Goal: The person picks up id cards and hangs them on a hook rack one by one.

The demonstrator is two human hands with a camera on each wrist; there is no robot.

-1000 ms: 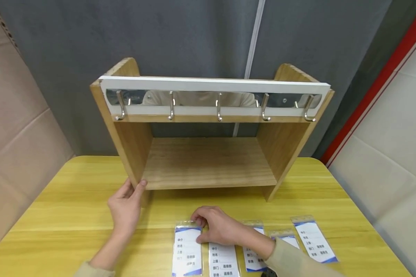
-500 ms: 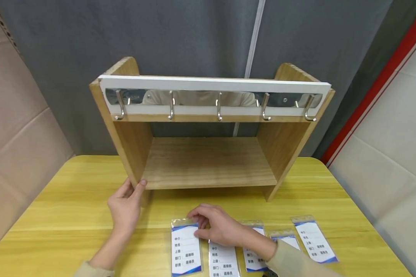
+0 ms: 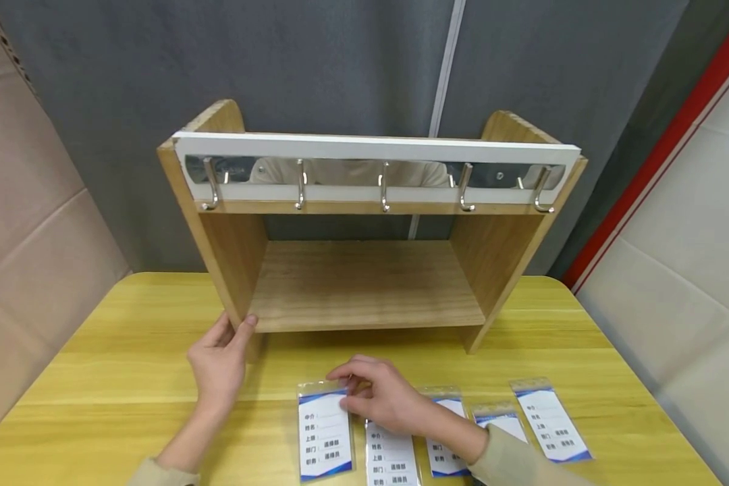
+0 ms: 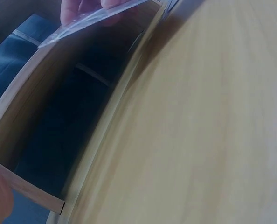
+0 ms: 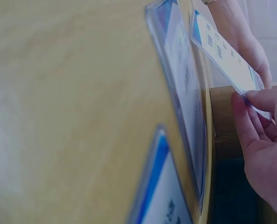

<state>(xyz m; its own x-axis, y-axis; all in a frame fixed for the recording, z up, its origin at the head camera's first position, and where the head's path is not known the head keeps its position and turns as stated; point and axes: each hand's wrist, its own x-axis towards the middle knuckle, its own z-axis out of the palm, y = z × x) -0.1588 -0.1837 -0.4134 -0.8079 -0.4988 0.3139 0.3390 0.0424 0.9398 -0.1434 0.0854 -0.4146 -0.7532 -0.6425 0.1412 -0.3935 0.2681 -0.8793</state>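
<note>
My right hand (image 3: pixel 389 398) pinches the leftmost plastic-sleeved name badge (image 3: pixel 325 432) at its upper right edge, between thumb and fingers. In the right wrist view that badge (image 5: pixel 225 56) stands tilted up off the table, its printed white face and blue corners showing. My left hand (image 3: pixel 219 368) grips the lower left side panel of a wooden shelf rack (image 3: pixel 367 283), thumb on the front edge. The left wrist view catches the clear sleeve of the badge (image 4: pixel 92 21) edge-on under the right hand's fingertips.
Several more badges lie in a row on the yellow wood-grain table (image 3: pixel 97 398), one partly under my right forearm; the far-right badge (image 3: pixel 551 422) is angled. Metal hooks (image 3: pixel 384 187) line the rack's white-edged mirrored strip. A grey curtain (image 3: pixel 340 67) hangs behind.
My right hand has shifted slightly left and away from me, and the pinched badge has moved left with it. The left hand stays on the rack.
</note>
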